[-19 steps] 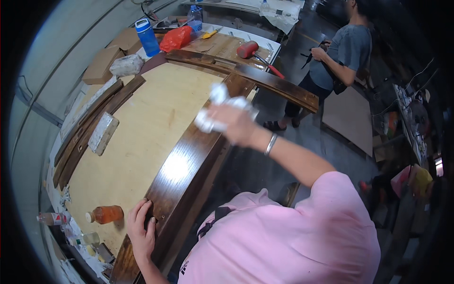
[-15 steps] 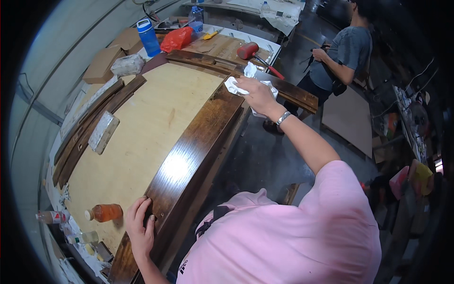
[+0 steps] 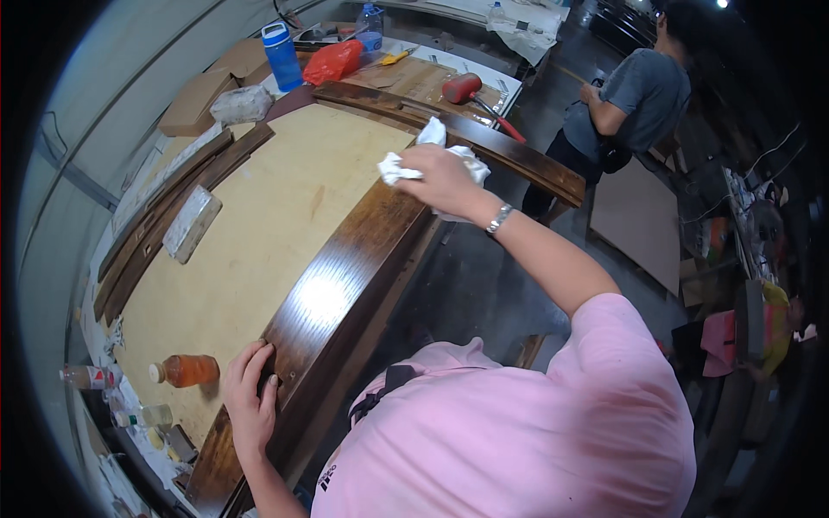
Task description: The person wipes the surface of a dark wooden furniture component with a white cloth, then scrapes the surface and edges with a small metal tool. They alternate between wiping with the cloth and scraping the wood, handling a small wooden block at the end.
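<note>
Two bare hands, well apart, both at a long dark wooden board (image 3: 363, 237) running diagonally from lower left to upper centre of the frame. Right hand (image 3: 442, 180), upper centre: fingers closed around a bunched white cloth (image 3: 398, 169), over the board's far end; cloth folds stick out on both sides of the hand. Metal band (image 3: 499, 217) on the right wrist. Left hand (image 3: 250, 399), lower left of centre: fingertips against the board's left edge, fingers loosely bent; cannot tell whether they grip it or only rest. Bright glare on the board's surface between the hands. At the far end, a second dark wooden piece (image 3: 518, 158) lies crosswise toward the upper right. Pale panel (image 3: 268, 216) left of the board; on it, a bottle of orange liquid (image 3: 192, 370) lying on its side near the left hand, and a wrapped block (image 3: 193, 226) at left, beside curved dark wooden strips (image 3: 177, 220). Upper centre: red mallet (image 3: 462, 88), red plastic bag (image 3: 332, 62), blue bottle (image 3: 283, 59). Upper right: another person (image 3: 643, 95) in a grey shirt, standing.
</note>
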Tool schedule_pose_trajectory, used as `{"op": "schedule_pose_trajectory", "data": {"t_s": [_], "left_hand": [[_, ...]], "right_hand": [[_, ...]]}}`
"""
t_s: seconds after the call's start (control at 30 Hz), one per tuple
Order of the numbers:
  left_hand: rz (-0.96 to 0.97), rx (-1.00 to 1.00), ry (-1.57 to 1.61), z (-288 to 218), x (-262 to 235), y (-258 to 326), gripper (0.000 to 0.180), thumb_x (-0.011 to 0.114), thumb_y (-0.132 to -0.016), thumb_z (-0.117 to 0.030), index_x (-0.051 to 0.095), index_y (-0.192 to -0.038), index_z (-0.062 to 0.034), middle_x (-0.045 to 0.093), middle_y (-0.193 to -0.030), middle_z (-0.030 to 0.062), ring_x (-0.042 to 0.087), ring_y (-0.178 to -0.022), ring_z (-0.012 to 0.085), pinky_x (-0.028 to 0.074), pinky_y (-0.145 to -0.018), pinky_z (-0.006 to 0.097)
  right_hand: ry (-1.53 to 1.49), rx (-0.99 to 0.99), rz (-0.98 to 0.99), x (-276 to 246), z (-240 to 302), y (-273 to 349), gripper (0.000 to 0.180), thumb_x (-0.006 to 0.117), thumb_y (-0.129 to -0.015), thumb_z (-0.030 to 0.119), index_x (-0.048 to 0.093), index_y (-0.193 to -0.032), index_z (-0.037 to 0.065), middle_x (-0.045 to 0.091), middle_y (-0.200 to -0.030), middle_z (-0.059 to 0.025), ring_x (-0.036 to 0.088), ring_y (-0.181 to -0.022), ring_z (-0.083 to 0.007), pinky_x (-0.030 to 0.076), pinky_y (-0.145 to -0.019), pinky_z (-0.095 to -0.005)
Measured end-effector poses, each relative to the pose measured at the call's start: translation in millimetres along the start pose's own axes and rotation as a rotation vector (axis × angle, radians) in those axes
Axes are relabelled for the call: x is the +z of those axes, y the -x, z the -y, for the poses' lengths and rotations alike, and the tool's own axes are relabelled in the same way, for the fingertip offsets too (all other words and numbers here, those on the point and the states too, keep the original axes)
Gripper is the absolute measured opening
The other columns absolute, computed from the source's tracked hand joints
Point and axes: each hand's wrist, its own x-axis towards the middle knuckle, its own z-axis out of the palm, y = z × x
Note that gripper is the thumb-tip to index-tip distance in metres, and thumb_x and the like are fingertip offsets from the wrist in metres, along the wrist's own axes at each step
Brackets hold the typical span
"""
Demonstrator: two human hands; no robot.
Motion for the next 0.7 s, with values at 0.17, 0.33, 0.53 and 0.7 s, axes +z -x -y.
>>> {"op": "schedule_pose_trajectory", "data": {"t_s": [0.17,0.33,0.53,0.7], "left_hand": [[-0.003,-0.004,0.023,2.4,-0.1,2.2,0.048,0.062,-0.082,0.003,0.063,-0.129,-0.0078,0.058,-0.136,0.0130,0.054,-0.127,0.0321,0.041,-0.109,0.040],[-0.013,-0.001,0.018,0.9,0.2,2.7,0.048,0.063,-0.081,0.002,0.063,-0.128,-0.0075,0.058,-0.135,0.0129,0.054,-0.126,0.0321,0.041,-0.109,0.040],[-0.013,-0.014,0.029,0.5,-0.6,1.8,0.047,0.063,-0.081,0.001,0.063,-0.127,-0.0074,0.059,-0.134,0.0127,0.055,-0.126,0.0323,0.042,-0.108,0.041],[-0.015,-0.006,0.026,1.4,-0.8,-1.3,0.048,0.063,-0.081,0.002,0.063,-0.128,-0.0077,0.059,-0.134,0.0127,0.055,-0.125,0.0326,0.042,-0.108,0.041]], "right_hand": [[-0.148,0.128,0.238,22.2,42.8,-27.9,0.041,0.081,-0.074,0.037,0.073,-0.094,0.003,0.071,-0.090,-0.0189,0.068,-0.089,-0.0349,0.053,-0.080,-0.0412],[-0.259,0.251,0.321,12.9,28.0,-46.6,0.041,0.080,-0.069,0.028,0.074,-0.098,-0.001,0.071,-0.084,-0.0223,0.070,-0.080,-0.0306,0.053,-0.075,-0.0370],[-0.376,0.293,0.434,25.1,38.2,-57.4,0.036,0.076,-0.066,0.017,0.072,-0.094,-0.004,0.071,-0.077,-0.0168,0.066,-0.071,-0.0246,0.052,-0.070,-0.0336],[-0.387,0.284,0.469,27.4,33.2,-63.4,0.031,0.076,-0.067,0.014,0.073,-0.091,-0.004,0.067,-0.071,-0.0118,0.062,-0.065,-0.0184,0.049,-0.062,-0.0317]]}}
